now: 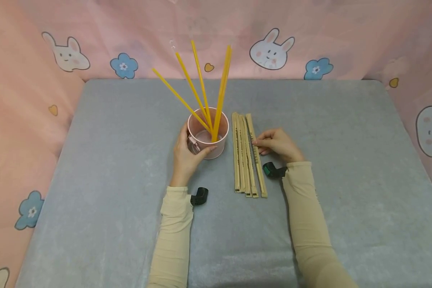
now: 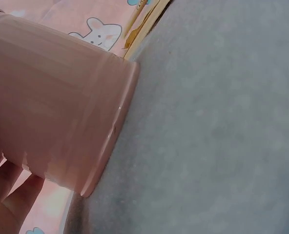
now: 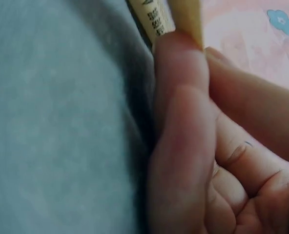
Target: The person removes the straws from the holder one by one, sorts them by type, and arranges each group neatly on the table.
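Observation:
A pink cup (image 1: 219, 149) stands on the grey cloth and holds several long yellow straws (image 1: 201, 86) that fan upward. My left hand (image 1: 187, 156) grips the cup from its left side, thumb across the front. In the left wrist view the cup's wall (image 2: 61, 112) fills the left half, with my fingers (image 2: 8, 204) below it. Right of the cup, several paper-wrapped straws (image 1: 242, 156) lie side by side. My right hand (image 1: 273, 144) pinches the rightmost wrapped straw (image 1: 258, 168) near its middle. The right wrist view shows the thumb (image 3: 181, 126) pressed to that wrapper (image 3: 156, 17).
The grey cloth (image 1: 345, 168) covers the table, which has a pink curtain with rabbits and flowers (image 1: 271, 52) at its back and sides. Small black wrist cameras (image 1: 199, 196) sit on both cream sleeves.

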Action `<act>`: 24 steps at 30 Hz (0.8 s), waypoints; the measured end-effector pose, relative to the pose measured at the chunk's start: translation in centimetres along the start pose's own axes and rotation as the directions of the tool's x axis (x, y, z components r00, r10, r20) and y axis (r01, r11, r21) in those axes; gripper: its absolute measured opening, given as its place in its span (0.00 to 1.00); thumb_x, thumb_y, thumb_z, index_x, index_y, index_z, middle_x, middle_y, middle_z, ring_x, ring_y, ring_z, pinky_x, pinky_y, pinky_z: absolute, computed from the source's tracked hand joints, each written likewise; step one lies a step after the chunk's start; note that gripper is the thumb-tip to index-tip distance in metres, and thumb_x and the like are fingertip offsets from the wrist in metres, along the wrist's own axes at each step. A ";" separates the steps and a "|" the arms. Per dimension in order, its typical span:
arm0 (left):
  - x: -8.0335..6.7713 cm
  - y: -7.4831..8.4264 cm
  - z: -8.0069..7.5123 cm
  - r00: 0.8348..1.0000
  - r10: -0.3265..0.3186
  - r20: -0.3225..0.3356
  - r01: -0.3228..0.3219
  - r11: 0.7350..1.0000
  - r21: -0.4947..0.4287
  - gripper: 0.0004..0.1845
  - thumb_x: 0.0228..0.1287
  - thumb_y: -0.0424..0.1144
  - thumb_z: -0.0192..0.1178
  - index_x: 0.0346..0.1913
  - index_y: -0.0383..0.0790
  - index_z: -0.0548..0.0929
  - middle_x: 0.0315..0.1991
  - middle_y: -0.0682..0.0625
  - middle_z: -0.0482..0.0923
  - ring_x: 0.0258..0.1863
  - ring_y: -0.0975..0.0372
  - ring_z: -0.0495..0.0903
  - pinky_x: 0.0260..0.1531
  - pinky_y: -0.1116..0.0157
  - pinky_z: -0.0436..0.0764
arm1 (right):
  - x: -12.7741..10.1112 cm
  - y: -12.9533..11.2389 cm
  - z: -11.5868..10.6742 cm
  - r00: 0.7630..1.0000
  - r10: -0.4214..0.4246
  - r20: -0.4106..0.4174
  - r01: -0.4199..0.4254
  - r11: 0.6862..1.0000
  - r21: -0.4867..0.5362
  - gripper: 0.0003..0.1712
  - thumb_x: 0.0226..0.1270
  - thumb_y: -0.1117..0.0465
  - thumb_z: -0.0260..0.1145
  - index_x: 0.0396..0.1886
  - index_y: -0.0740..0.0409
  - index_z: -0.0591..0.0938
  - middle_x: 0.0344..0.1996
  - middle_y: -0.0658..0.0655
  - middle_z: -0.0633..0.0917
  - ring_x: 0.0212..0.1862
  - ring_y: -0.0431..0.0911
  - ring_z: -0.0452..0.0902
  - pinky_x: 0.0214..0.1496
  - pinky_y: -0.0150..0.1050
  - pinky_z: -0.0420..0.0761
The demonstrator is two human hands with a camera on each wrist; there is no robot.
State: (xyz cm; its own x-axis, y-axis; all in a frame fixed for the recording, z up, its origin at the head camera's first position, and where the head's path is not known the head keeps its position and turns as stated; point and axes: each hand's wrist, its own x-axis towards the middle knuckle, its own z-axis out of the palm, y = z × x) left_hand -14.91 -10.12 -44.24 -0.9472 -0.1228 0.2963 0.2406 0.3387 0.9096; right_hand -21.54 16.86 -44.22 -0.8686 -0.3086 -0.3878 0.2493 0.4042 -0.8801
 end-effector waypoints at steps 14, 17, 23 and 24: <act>0.2 0.2 0.1 1.000 0.018 -0.003 -0.018 1.000 -0.001 0.51 0.41 0.36 0.78 0.69 0.33 0.60 0.63 0.40 0.67 0.61 0.54 0.68 0.62 0.64 0.65 | 0.3 -0.3 0.1 0.998 0.025 -0.053 -0.028 0.999 -0.039 0.13 0.65 0.64 0.64 0.37 0.75 0.80 0.20 0.51 0.82 0.22 0.39 0.77 0.26 0.32 0.80; 0.3 0.3 0.1 1.000 0.021 -0.004 -0.021 1.000 -0.002 0.50 0.41 0.36 0.77 0.68 0.33 0.61 0.63 0.40 0.67 0.61 0.55 0.68 0.62 0.64 0.64 | 0.3 -0.3 0.0 0.999 0.012 -0.051 -0.014 1.000 -0.028 0.13 0.64 0.64 0.64 0.37 0.75 0.80 0.19 0.51 0.83 0.21 0.39 0.77 0.25 0.32 0.80; -0.1 0.2 0.0 1.000 0.004 -0.001 -0.004 1.000 -0.009 0.50 0.41 0.35 0.77 0.68 0.33 0.61 0.62 0.39 0.68 0.61 0.52 0.68 0.62 0.61 0.65 | 0.2 0.0 0.2 0.999 0.025 -0.034 -0.025 1.000 0.000 0.14 0.64 0.64 0.65 0.37 0.76 0.81 0.20 0.52 0.83 0.21 0.39 0.77 0.25 0.31 0.80; -0.2 0.1 0.0 1.000 0.000 0.000 0.000 1.000 -0.006 0.50 0.41 0.35 0.77 0.68 0.33 0.61 0.62 0.39 0.68 0.61 0.52 0.68 0.62 0.61 0.65 | 0.1 0.1 0.3 0.999 0.029 -0.033 -0.029 1.000 -0.004 0.14 0.64 0.64 0.64 0.37 0.76 0.81 0.21 0.52 0.83 0.22 0.39 0.77 0.25 0.31 0.80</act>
State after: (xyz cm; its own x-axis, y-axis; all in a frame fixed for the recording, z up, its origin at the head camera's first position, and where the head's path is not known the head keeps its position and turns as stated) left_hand -14.70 -10.06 -44.20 -0.9472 -0.1228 0.2961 0.2416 0.3335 0.9113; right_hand -21.51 16.64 -44.40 -0.8744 -0.2685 -0.4041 0.2730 0.4163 -0.8673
